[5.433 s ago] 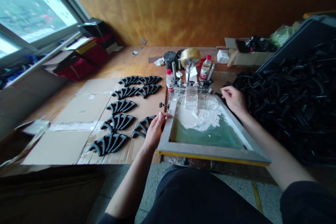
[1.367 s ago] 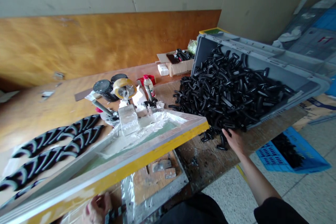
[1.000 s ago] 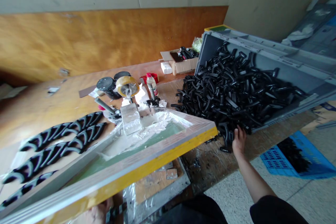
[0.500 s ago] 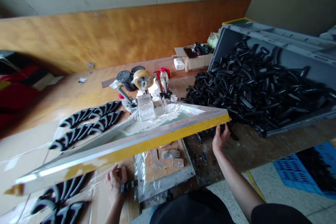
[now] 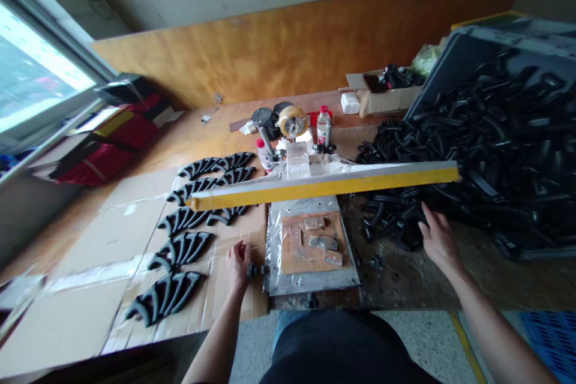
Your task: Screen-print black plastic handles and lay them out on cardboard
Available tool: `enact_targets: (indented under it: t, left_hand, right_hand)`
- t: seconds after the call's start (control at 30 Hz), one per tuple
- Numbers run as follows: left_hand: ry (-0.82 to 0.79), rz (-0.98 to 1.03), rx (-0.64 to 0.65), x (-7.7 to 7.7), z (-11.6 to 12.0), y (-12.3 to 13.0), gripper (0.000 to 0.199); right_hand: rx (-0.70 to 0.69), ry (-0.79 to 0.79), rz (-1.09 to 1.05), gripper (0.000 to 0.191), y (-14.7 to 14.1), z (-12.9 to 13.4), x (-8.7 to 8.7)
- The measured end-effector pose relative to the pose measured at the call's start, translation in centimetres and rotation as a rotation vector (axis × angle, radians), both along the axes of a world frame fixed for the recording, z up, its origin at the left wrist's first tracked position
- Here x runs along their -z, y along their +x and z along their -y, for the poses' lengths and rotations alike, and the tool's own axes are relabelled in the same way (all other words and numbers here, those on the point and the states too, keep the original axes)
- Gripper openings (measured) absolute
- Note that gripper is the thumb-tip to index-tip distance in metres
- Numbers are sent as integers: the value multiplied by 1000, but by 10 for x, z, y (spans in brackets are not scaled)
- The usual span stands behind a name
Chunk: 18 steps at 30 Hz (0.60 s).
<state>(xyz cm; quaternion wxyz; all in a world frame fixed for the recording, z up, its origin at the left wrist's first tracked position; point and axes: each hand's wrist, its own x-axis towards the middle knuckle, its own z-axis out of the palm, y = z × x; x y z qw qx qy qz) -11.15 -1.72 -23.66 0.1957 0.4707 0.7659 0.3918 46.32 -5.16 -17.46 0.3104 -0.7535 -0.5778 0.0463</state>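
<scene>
My right hand (image 5: 440,242) reaches into the edge of a pile of black curved plastic parts (image 5: 382,210). Its thumb and forefinger are apart, and the fingertips are at one of these parts; no firm grip shows. My left hand (image 5: 237,261), fingers loosely bent and nothing visible in them, is over the cardboard beside a black knob (image 5: 255,270). Between the hands lies a plastic-covered base plate (image 5: 276,234) with a wooden board (image 5: 294,255) and several small blocks (image 5: 323,243). A yellow-edged screen frame (image 5: 324,189) is raised above it, seen nearly edge-on.
Rows of black curved parts (image 5: 168,297) lie on cardboard (image 5: 96,240) at left. A tilted grey crate (image 5: 450,66) spills parts at right. Behind the frame stand a tape roll (image 5: 293,122), a red-capped bottle (image 5: 323,126) and an open carton (image 5: 387,101).
My right hand has left the frame's corner and moved to the black parts. The frame now appears higher and more edge-on. The view has swung left, showing the window.
</scene>
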Motion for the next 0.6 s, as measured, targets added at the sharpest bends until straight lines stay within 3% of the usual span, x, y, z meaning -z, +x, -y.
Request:
enact_targets:
  t: [0.1, 0.17, 0.23, 0.3, 0.37, 0.47, 0.53, 0.6]
  left_hand:
    - [30, 70, -108, -13, -7, 4, 36]
    - [70, 92, -158, -31, -16, 10, 38]
    - [142, 147, -151, -61, -30, 22, 40]
    - [264, 277, -89, -101, -44, 39, 40]
    - [408, 435, -23, -147, -57, 60, 38]
    - [482, 605, 131, -211, -66, 91, 32]
    - [446, 670, 299, -242, -66, 106, 37]
    - [376, 659, 401, -259, -60, 115, 44]
  right_hand:
    - [-344, -6, 1, 48, -63, -18, -32]
    - [-623, -48, -12, 47, -119, -28, -43]
    - [-805, -78, 37, 51, -170, -37, -46]
    - [-912, -94, 152, 50, -208, -43, -45]
    - [-962, -97, 298, 45, -229, -46, -43]
    - [-959, -86, 441, 42, -238, -45, -44]
    - [-938, -80, 442, 42, -236, -42, -45]
    - [-932, -82, 381, 40, -228, -42, -46]
